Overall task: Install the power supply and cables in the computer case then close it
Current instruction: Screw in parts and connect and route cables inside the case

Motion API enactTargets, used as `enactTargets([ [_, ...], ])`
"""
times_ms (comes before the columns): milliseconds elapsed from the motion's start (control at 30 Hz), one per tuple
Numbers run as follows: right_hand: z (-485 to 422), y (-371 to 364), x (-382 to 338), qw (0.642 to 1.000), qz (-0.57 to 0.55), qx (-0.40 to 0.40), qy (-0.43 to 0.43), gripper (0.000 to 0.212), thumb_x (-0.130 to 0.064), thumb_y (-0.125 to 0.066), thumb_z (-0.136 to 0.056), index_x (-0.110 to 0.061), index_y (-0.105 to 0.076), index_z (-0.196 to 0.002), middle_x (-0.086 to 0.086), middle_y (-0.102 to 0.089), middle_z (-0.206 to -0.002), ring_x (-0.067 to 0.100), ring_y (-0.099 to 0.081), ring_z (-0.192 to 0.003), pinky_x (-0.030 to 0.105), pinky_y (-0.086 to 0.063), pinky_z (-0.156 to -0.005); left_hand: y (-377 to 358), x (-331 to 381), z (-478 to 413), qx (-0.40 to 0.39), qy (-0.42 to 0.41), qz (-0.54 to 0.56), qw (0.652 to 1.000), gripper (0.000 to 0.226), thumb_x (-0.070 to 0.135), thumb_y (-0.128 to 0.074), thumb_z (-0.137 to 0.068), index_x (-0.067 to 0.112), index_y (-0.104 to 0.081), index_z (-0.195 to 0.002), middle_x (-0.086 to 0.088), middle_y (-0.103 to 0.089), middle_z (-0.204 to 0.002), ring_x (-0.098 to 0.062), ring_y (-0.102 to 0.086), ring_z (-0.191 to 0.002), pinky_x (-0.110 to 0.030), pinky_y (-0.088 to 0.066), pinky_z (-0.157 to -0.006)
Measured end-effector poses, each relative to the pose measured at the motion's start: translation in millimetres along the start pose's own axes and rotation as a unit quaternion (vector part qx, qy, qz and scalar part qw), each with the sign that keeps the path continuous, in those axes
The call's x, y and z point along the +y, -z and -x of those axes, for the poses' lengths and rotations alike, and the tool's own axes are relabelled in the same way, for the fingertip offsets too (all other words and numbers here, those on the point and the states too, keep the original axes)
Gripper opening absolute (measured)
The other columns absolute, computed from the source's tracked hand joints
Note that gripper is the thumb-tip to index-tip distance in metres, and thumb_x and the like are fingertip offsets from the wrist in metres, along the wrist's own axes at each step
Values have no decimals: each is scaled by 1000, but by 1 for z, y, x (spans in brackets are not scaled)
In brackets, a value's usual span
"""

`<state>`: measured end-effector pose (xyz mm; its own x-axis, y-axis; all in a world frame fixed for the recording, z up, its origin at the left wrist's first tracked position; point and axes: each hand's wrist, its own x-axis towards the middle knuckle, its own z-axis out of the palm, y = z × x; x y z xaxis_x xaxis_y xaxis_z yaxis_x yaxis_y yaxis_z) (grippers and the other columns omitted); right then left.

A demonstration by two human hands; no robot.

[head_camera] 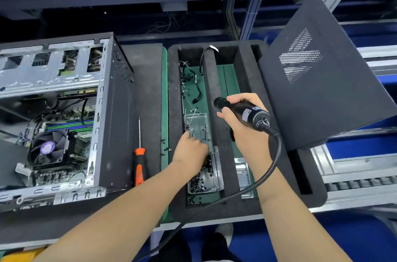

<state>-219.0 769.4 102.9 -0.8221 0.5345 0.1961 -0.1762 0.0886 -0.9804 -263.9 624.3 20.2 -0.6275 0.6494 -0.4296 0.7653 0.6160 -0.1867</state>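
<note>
The open computer case lies on its side at the left, showing its motherboard and CPU fan. My right hand grips a black corded electric screwdriver, held above the foam tray. My left hand reaches into a clear plastic box of black screws, fingers curled down among them; whether it holds a screw is hidden. A loose black cable lies in the tray's left slot. The black side panel with a mesh vent leans at the right.
An orange-handled manual screwdriver lies on the black mat between case and foam tray. A second clear container sits in the tray's right slot. The tool's cord trails toward me. A roller conveyor runs at the right.
</note>
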Motion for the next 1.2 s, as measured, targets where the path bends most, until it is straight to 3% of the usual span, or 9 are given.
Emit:
enactTargets([
  [133, 2, -1, -1, 1000, 6, -6, 9, 19, 6, -72, -87, 0, -63, -103, 11, -68, -105, 43, -69, -99, 63, -58, -85, -2, 1, 0, 2, -4, -6, 1000, 18, 12, -69, -82, 28, -61, -84, 8, -63, -80, -19, -61, -88, -36, -32, -95],
  [233, 3, 2, -1, 1000, 13, -6, 11, 20, 6, -72, -88, -1, -64, -104, 10, -68, -104, 42, -70, -98, 63, -59, -84, -2, -1, -1, 24, 0, 11, 1000, 24, 7, -70, -76, 26, -63, -90, 6, -54, -81, -19, -60, -86, -34, -33, -88],
  [367, 5, 5, -2, 1000, 15, 0, 8, 19, 6, -72, -87, -1, -64, -103, 11, -68, -105, 43, -69, -100, 64, -58, -84, -2, -3, -2, 41, -1, 21, 999, 27, 5, -69, -74, 26, -64, -89, 3, -44, -79, -19, -46, -73, -34, -25, -78],
  [600, 9, 6, -6, 1000, 5, -2, 1, 20, 8, -72, -87, 0, -63, -103, 10, -70, -108, 42, -71, -104, 63, -58, -87, 0, 0, 1, 35, 12, 8, 999, 23, 9, -69, -78, 30, -63, -84, 7, -55, -79, -20, -46, -72, -35, -24, -76],
  [767, 11, 6, -4, 1000, 6, -2, 1, 20, 5, -72, -86, -1, -64, -103, 7, -70, -105, 42, -70, -101, 63, -58, -87, 0, 1, 2, 36, 15, 6, 999, 14, 20, -72, -84, 31, -65, -88, 7, -59, -85, -21, -58, -86, -37, -26, -78],
  [1000, 16, 4, -1, 1000, 9, -6, 7, 20, 2, -73, -86, -5, -65, -103, 5, -70, -105, 39, -69, -100, 62, -59, -85, -4, 2, 1, 39, -1, -15, 999, 20, 13, -69, -82, 28, -56, -82, 5, -54, -82, -22, -58, -91, -39, -30, -83],
  [1200, 19, 2, -1, 1000, 6, -1, -11, 20, -3, -73, -85, -6, -65, -103, 6, -69, -105, 41, -69, -100, 62, -59, -85, -8, 2, 0, 52, -26, -10, 998, 25, 18, -71, -86, 26, -48, -79, 3, -66, -90, -22, -62, -94, -36, -41, -90],
])
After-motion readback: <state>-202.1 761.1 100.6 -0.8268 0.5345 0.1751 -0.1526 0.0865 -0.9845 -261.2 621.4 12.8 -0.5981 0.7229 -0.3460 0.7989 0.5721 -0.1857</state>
